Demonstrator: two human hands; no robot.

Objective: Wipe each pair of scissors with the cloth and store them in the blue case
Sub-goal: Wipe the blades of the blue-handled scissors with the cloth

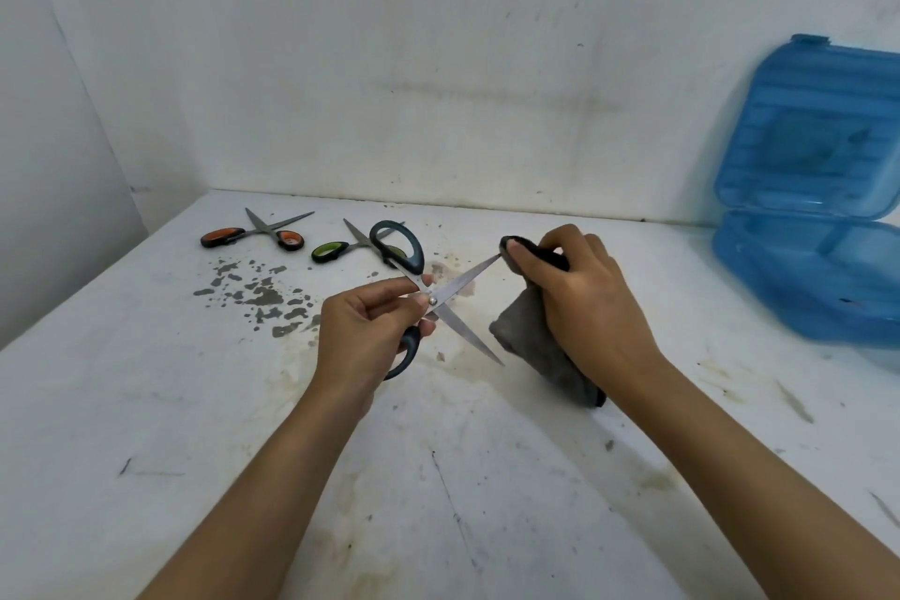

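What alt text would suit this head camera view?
A person's left hand holds open dark-handled scissors while the right hand wipes one blade tip with a grey cloth. Orange-handled scissors and green-handled scissors lie behind on the white table; an open blue case sits right.

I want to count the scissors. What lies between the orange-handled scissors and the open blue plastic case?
In the head view, the green-handled scissors and the two hands' dark-handled scissors and grey cloth sit between the orange-handled scissors and blue case.
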